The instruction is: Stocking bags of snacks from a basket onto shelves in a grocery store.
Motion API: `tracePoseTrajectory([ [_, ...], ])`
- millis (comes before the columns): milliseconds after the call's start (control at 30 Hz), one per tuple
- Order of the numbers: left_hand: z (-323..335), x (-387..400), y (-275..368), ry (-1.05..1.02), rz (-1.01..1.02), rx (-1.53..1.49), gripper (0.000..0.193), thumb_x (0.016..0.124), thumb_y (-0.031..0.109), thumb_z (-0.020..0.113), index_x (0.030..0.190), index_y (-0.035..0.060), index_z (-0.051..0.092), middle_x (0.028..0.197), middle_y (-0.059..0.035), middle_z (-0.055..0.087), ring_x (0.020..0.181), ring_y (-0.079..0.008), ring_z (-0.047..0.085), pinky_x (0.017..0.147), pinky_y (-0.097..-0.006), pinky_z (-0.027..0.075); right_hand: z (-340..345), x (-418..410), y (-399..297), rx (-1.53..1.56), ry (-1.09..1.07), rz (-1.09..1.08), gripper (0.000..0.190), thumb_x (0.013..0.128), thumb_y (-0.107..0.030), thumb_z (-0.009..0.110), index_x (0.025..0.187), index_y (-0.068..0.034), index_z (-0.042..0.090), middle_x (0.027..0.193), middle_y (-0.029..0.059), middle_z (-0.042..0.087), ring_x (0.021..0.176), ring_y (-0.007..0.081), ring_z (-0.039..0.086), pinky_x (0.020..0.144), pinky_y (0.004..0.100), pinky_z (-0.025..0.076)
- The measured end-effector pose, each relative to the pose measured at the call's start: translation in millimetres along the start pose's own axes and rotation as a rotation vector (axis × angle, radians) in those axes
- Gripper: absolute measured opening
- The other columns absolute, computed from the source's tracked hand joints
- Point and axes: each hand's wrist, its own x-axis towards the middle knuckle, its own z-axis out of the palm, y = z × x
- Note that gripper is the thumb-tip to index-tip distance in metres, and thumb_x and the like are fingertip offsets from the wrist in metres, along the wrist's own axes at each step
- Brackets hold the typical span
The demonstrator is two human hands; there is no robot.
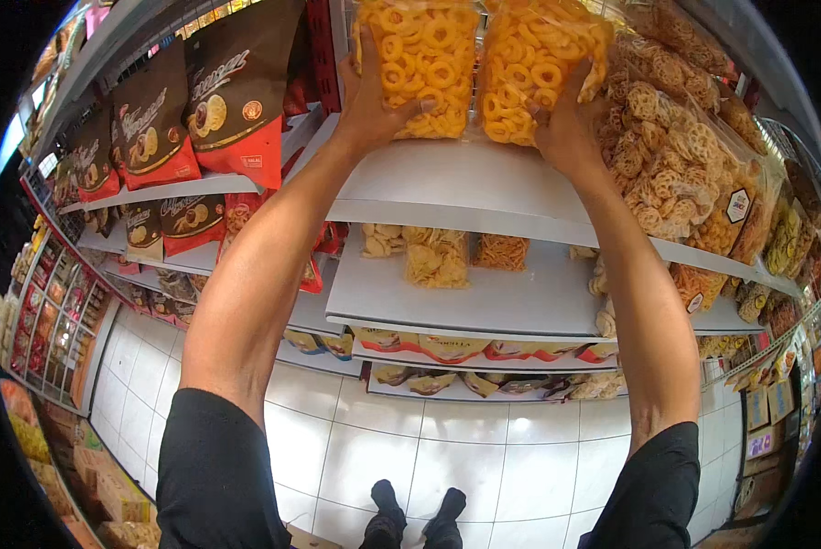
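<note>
Two clear plastic bags of orange ring-shaped snacks stand side by side on a white metal shelf. My left hand (376, 106) grips the left bag of ring snacks (431, 65), with its thumb across the front and its fingers along the left side. On the right bag of ring snacks (517, 75), my right hand (570, 130) has its thumb at the front and its fingers around the right side. Bare surface of the upper shelf (465, 175) shows in front of both bags. Their tops run out of the picture.
Large bags of pale wheel-shaped crackers (664, 158) crowd the right side. Brown-and-red snack pouches (235, 103) line the shelf at left. A lower shelf (383, 295) holds small bags of chips (438, 257). Cardboard boxes (112, 487) stand at lower left on the tiled floor (452, 439).
</note>
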Motion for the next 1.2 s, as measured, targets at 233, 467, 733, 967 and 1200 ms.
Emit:
tracePoseTrajectory([
  [233,0.2,-2.2,-13.5,-0.275,-0.231,-0.053,0.136,0.065,0.052,0.084,0.152,0.0132,-0.013,0.140,-0.0417,0.014,0.133,-0.0538,0.022,0.110,-0.0488,0.029,2.6,-10.1,-5.5,0.044,-0.222,0.170,0.094,0.096,-0.032,0.055,0.149,-0.007,-0.019,0.135,0.0568,-0.004,0.128,0.0708,0.008,0.108,0.0549,0.028],
  [467,-4.5,-4.2,-17.5,-0.325,-0.281,-0.074,0.138,0.063,0.052,0.085,0.152,0.0145,-0.013,0.142,-0.0418,0.013,0.135,-0.0537,0.020,0.111,-0.0493,0.028,-0.7,-8.4,-15.8,-0.003,-0.274,0.257,0.096,0.095,-0.033,0.057,0.149,-0.008,-0.017,0.139,0.0529,-0.002,0.132,0.0661,0.006,0.112,0.0528,0.025],
  [733,-22.6,0.9,-3.3,-0.270,-0.242,0.103,0.142,0.058,0.055,0.086,0.150,0.0007,-0.008,0.145,-0.0416,0.004,0.138,-0.0521,0.008,0.114,-0.0493,0.020,-19.3,-13.4,-33.5,0.109,-0.173,0.226,0.106,0.087,-0.032,0.068,0.150,-0.003,-0.012,0.144,0.0474,0.006,0.136,0.0617,0.006,0.113,0.0528,0.024],
  [967,-61.9,-2.3,69.4,0.055,-0.251,-0.012,0.123,0.067,0.045,0.083,0.149,-0.0041,0.006,0.151,-0.0309,0.013,0.141,-0.0423,0.014,0.114,-0.0480,0.020,-107.3,-105.1,-79.1,0.197,0.066,-0.061,0.096,0.082,-0.015,0.068,0.151,0.001,0.003,0.152,0.0340,0.013,0.140,0.0486,0.021,0.115,0.0472,0.023],
  [1200,-45.8,-221.7,311.9,-0.689,-0.574,-0.779,0.020,0.092,0.018,0.059,0.086,0.0003,0.067,0.074,-0.0114,0.062,0.067,-0.0228,0.058,0.065,-0.0344,0.047,-251.6,-447.4,-80.3,0.131,-0.251,0.780,0.047,0.083,-0.016,0.069,0.123,0.004,0.055,0.113,0.0271,0.062,0.105,0.0415,0.061,0.090,0.0435,0.050],
])
